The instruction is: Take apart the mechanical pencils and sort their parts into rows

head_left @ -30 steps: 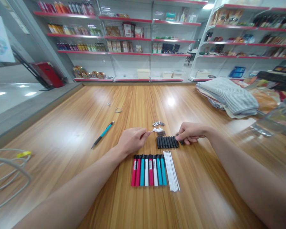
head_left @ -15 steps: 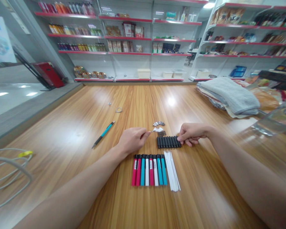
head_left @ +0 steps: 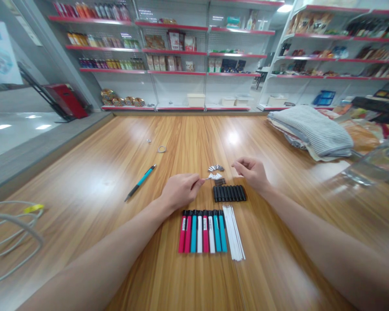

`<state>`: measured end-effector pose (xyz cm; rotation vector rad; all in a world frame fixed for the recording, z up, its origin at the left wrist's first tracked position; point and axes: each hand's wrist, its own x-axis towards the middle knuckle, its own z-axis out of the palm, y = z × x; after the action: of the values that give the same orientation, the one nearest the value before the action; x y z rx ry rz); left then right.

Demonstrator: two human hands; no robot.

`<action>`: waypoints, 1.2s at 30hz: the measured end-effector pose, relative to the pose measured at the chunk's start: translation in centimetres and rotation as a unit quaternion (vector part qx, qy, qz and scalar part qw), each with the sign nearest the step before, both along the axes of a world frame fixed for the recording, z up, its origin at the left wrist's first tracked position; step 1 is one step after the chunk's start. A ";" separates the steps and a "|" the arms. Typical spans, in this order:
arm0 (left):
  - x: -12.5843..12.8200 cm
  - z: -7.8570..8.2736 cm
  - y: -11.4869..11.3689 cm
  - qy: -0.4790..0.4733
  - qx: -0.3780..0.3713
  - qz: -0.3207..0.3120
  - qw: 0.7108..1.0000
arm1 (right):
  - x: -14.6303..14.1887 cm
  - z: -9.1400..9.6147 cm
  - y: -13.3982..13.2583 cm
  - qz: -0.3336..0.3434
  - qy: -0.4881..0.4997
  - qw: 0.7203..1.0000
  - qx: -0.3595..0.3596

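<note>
Pen parts lie sorted in rows on a wooden table [head_left: 116, 181]. My left hand [head_left: 180, 190] is closed in a pinch, its fingertips at a small pile of white tips [head_left: 215, 176]. My right hand [head_left: 252, 172] hovers just behind a row of black grips [head_left: 229, 193], fingers loosely curled with nothing visible in them. A fan of silver cones [head_left: 215, 167] lies between the two hands, with a few small dark pieces [head_left: 219, 182] below it. Nearer me lie a row of red, teal and white barrels [head_left: 202, 231] and a bundle of white refills [head_left: 234, 232].
A finished teal pen [head_left: 140, 182] lies to the left, with a ring [head_left: 161, 149] and a tiny part [head_left: 148, 140] farther back. Grey cable [head_left: 11, 233] curls at the left edge. Folded cloth [head_left: 314, 131] and clear bags sit at the right. Store shelves [head_left: 175, 52] line the back.
My right hand has left the right end of the black grip row and risen up and to the left, toward the silver cones. My left hand has stayed put.
</note>
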<state>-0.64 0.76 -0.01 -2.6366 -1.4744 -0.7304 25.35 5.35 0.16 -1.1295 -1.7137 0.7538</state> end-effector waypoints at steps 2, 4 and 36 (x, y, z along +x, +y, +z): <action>0.1 -0.1 0.1 0.002 0.008 -0.003 1.000 | -1.5 0.3 -1.3 0.019 -0.069 0.994 0.077; 0.2 -0.3 0.1 0.005 0.017 -0.011 1.000 | -2.6 0.8 -2.4 0.079 -0.138 0.975 0.157; 0.0 -0.5 0.3 0.010 0.009 -0.007 1.000 | 1.8 -1.3 1.8 0.138 -0.222 0.965 0.027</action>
<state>-0.67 1.02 -0.48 -2.6354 -1.4385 -0.7126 27.19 7.17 -1.10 -1.0884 -2.2902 0.6453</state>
